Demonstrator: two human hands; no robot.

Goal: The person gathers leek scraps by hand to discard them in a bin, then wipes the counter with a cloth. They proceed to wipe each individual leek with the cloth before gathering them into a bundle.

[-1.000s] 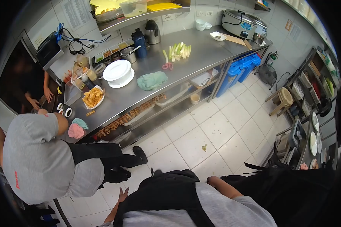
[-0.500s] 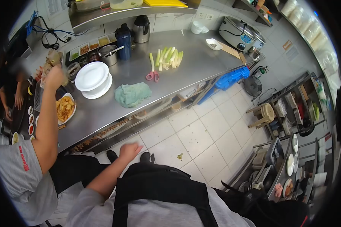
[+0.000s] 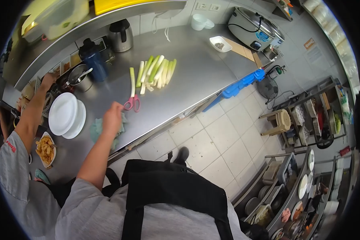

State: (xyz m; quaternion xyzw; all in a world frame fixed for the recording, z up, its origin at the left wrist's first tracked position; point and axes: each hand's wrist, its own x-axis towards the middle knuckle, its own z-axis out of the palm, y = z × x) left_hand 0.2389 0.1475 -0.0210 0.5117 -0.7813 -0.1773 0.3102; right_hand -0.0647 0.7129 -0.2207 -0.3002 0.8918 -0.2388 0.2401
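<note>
My left hand (image 3: 113,117) reaches over the counter above a crumpled green cloth (image 3: 97,130), hiding part of it. Its fingers look bent and close together, with the tips at the near loop of pink-handled scissors (image 3: 137,105). What they grip, if anything, is hidden. Those scissors lie flat, their blades by a single leek stalk (image 3: 132,82). Beyond them is a pile of several cut leek stalks (image 3: 158,72). Left of the cloth stand stacked white plates (image 3: 63,114). My right hand is out of view.
A co-worker's hand (image 3: 48,81) reaches past the plates, near a metal pot (image 3: 81,80). Fried food fills a white dish (image 3: 46,150) by the counter edge. A blue flask (image 3: 94,60), a kettle (image 3: 121,36) and a rice cooker (image 3: 252,30) stand along the back.
My left hand has risen from beside my body to the counter, over the cloth by the scissors. My view has shifted right. The co-worker's arm has lowered toward the containers.
</note>
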